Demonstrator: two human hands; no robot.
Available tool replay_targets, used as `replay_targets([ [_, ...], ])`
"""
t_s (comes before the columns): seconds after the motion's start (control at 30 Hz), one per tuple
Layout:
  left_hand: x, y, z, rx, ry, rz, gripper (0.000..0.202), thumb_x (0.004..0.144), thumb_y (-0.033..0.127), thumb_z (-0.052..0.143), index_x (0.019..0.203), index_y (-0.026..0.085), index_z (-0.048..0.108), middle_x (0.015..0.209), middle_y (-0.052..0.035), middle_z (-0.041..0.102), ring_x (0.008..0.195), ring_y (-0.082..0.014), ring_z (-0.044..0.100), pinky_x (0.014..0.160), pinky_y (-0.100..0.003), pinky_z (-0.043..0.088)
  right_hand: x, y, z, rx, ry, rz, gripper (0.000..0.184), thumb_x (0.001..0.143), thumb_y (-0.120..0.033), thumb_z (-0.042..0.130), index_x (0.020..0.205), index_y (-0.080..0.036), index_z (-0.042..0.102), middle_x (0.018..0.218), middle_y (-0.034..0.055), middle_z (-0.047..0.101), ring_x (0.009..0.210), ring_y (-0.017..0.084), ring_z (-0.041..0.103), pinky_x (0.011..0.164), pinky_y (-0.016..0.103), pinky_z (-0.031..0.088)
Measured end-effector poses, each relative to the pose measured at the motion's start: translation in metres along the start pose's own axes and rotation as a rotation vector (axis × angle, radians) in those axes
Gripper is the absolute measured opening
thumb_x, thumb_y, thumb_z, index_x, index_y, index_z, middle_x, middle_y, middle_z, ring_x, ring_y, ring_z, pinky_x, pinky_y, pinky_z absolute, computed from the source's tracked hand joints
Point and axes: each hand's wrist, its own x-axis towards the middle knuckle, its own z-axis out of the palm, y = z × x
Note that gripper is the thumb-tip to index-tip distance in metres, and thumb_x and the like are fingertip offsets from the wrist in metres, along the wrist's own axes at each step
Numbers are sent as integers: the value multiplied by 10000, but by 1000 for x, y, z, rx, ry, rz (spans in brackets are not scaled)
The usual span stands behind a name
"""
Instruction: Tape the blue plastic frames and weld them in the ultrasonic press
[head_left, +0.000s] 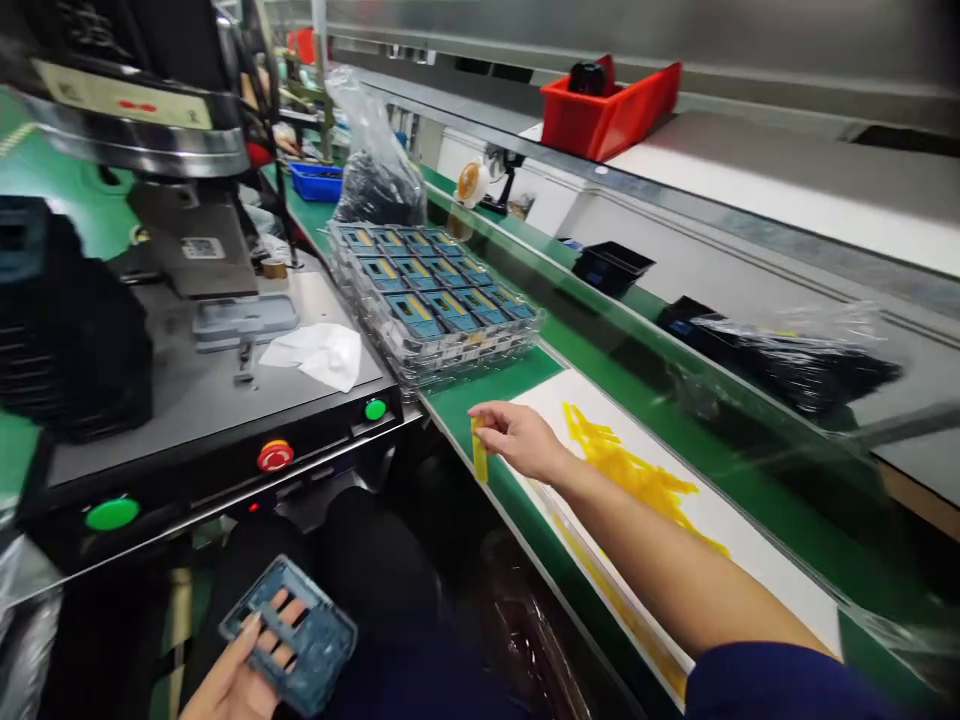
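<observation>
The blue plastic cover point(319, 632) lies tilted over the worker's lap, below the edge of the machine table. The left hand point(238, 675) grips it, thumb pressing on top and fingers underneath, some of them showing through its openings. Well apart from it, over the near edge of the green bench point(536, 375), the right hand point(527, 440) pinches a single yellow strip point(481, 460) between thumb and fingertips; the strip hangs down, close to upright.

From where I stand, the step in hand looks like taking up one strip while the cover is held ready. Bringing the two together would call for carrying the strip back across the gap, past the machine's front corner, and keeping the cover steady.

Just beyond the right forearm, more yellow strips point(634, 478) lie in a loose heap on a white sheet point(757, 545). Farther up the bench sits a clear tray point(459, 357) of similar blue parts point(457, 310), each with a yellow bar across it. To the left, the machine point(172, 235) stands over a crumpled white cloth point(324, 355), its front panel bearing a red stop button point(275, 456) and green buttons point(112, 513). A red bin point(574, 120) rests on the shelf above.
</observation>
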Motion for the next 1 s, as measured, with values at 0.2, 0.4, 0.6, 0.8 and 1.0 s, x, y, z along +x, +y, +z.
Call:
replay_targets([
  [0.2,-18,3,36,-188,-37,113,525,854,480,531,1257,145,536,1258,-175,606,1210,-353,522,1000,-553,408,-7,-46,117,744,-269,233,312,600,-327,771,798,-154,603,644,-8,640,585,117,602,538,227,469],
  [0.4,-26,9,27,-458,-32,220,493,846,539,497,1140,154,592,1141,-138,657,1118,-295,581,974,-481,431,-41,-73,196,931,-396,340,344,573,-368,816,735,-151,605,611,5,651,575,124,616,583,240,489],
  [0.6,-28,9,20,-517,-76,351,356,846,407,503,1084,171,623,1060,-108,676,1063,-269,598,985,-464,411,-70,-67,230,969,-422,463,330,563,-345,819,716,-156,595,610,22,674,543,119,605,571,234,481],
  [0.8,-27,9,23,-546,-58,343,416,807,270,486,1197,155,571,1136,-131,664,1170,-296,551,1045,-491,349,-78,-60,237,916,-419,463,282,597,-326,783,711,-145,599,570,11,650,525,109,580,519,210,458],
  [1.0,-26,6,25,-510,-93,371,328,812,269,510,1112,185,612,1135,-115,666,1199,-312,535,1050,-538,338,-81,-55,239,782,-398,420,221,633,-320,725,695,-145,606,529,-2,614,495,110,548,457,204,424],
])
